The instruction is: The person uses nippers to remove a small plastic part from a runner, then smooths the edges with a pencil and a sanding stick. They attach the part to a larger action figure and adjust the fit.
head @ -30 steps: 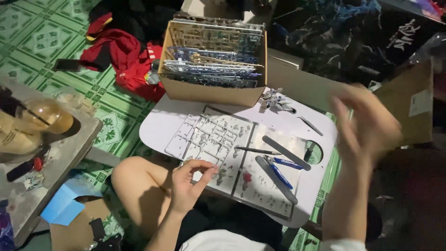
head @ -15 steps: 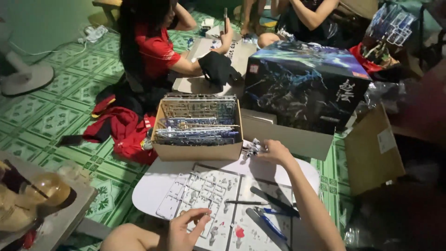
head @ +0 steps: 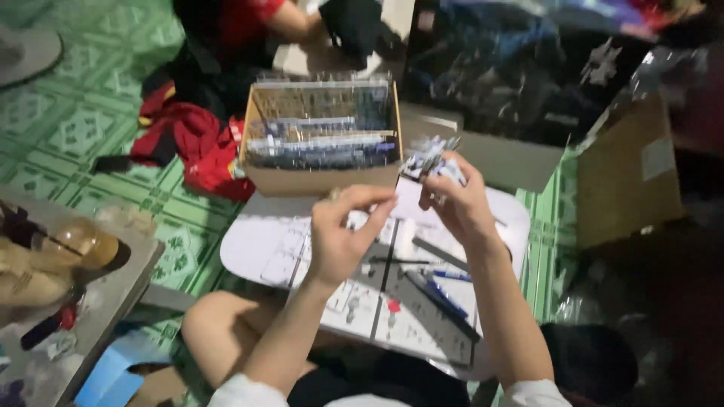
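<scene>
Gripping a model piece (head: 434, 160), right hand (head: 460, 203); left hand (head: 343, 234) pinched, beside sprue-filled box (head: 320, 179)

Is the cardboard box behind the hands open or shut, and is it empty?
Open and well filled: the cardboard box has no lid on, and flat plastic part frames stand packed inside.

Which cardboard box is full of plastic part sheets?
The small open box just beyond the hands, packed with upright sheets. The big brown box at right shows only its plain side.
</scene>
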